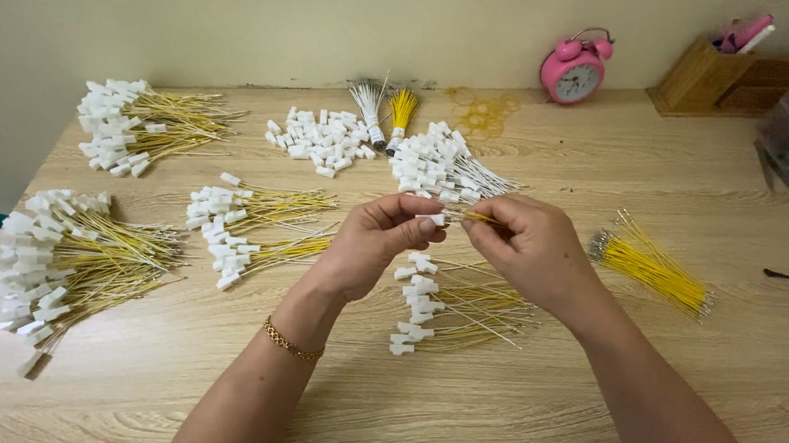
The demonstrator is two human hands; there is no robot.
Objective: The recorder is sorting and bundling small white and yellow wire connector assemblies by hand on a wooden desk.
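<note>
White plastic connector (pixel 432 219) pinched in left hand (pixel 370 243) fingers; thin yellow wire (pixel 483 217) gripped by right hand (pixel 531 250) fingers, meeting it. Just below, loose finished wires (pixel 453 309). Beyond, blocky white connector heap (pixel 321 140). Pale woodgrain table (pixel 493 404), cream wall behind.

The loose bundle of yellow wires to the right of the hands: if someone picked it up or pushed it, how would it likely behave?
The bundle of yellow wires lies unbound and fanned out, so a push would probably scatter the strands instead of sliding them together. The strands are thin and lie nearly straight, so they likely flex a little but keep their line. It looks light, and a loose pinch might let some strands slip out.
</note>
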